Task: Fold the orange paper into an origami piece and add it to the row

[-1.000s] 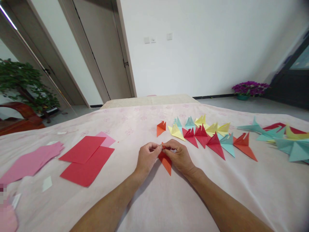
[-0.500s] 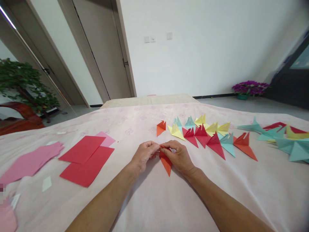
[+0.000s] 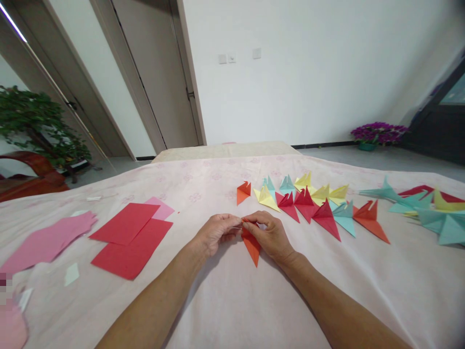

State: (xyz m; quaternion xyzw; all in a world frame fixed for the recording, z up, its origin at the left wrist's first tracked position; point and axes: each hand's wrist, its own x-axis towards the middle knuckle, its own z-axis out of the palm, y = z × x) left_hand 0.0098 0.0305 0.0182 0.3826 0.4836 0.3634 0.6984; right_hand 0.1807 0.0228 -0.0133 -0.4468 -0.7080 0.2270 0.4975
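Observation:
A folded orange paper crane [image 3: 251, 246] is pinched between the thumb and fingers of my right hand [image 3: 268, 233], its pointed end hanging down towards me. My left hand [image 3: 220, 231] is closed at the crane's upper left, its fingertips meeting those of my right hand. A thin, pale, needle-like stick [image 3: 237, 228] shows between the left fingers and the paper; its full length is hidden. Just beyond my hands stands a small orange crane [image 3: 243, 193]. Red cranes [image 3: 326, 220], yellow cranes [image 3: 267, 199] and light blue cranes [image 3: 345, 217] are grouped to the right.
Red paper sheets [image 3: 132, 249] overlap on the left, near pink paper [image 3: 51, 242] and a pale scrap [image 3: 71, 275]. More folded cranes [image 3: 445, 223] lie heaped at the far right. A pink flowered cloth [image 3: 232, 305] covers the table.
My left fingers have shifted slightly on the thin stick beside the crane. Both hands stay together at the crane, and the view has moved a little.

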